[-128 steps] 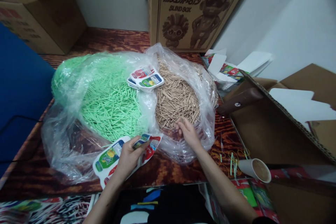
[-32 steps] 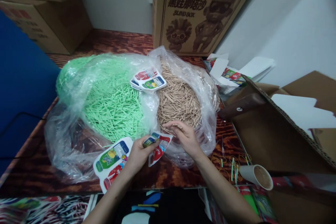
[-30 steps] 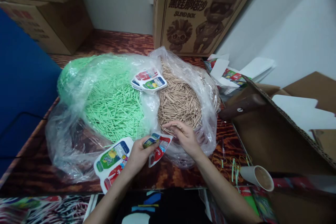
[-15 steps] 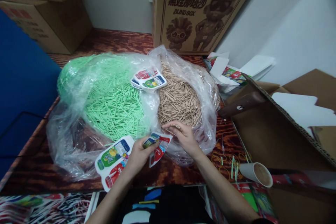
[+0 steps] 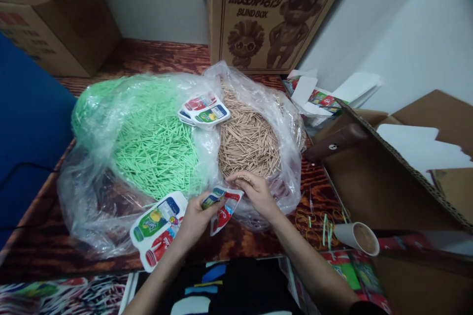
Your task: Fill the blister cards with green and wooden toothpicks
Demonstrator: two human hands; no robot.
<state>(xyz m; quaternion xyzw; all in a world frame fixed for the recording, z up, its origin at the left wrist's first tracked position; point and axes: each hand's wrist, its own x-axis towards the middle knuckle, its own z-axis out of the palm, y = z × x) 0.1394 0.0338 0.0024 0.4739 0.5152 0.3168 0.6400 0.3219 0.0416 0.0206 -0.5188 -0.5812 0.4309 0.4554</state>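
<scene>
My left hand (image 5: 197,214) is closed on a small printed pouch (image 5: 226,209) with red cola and green-and-blue panels. The pouch is tilted towards my right hand (image 5: 256,192). My right fingers are curled round a few short brown sticks (image 5: 242,178), mostly hidden by the hand, at the near edge of the brown stick heap (image 5: 249,142). That heap lies in an opened clear plastic bag (image 5: 290,177). To its left, another clear bag holds a heap of light green sticks (image 5: 157,152). A flat stack of printed cards or pouches (image 5: 158,224) lies beside my left wrist.
More printed pieces (image 5: 205,110) rest on the plastic between the heaps. At right are an open carton (image 5: 369,182), a tipped paper cup (image 5: 358,237), rubber bands and loose green sticks (image 5: 325,231). A large cardboard box (image 5: 273,19) stands behind; more cartons (image 5: 55,34) are at back left.
The camera view has shifted slightly, so the background sits a little further left. Both hands keep nearly the same pose, my left still holding the pouch and my right still at the brown sticks.
</scene>
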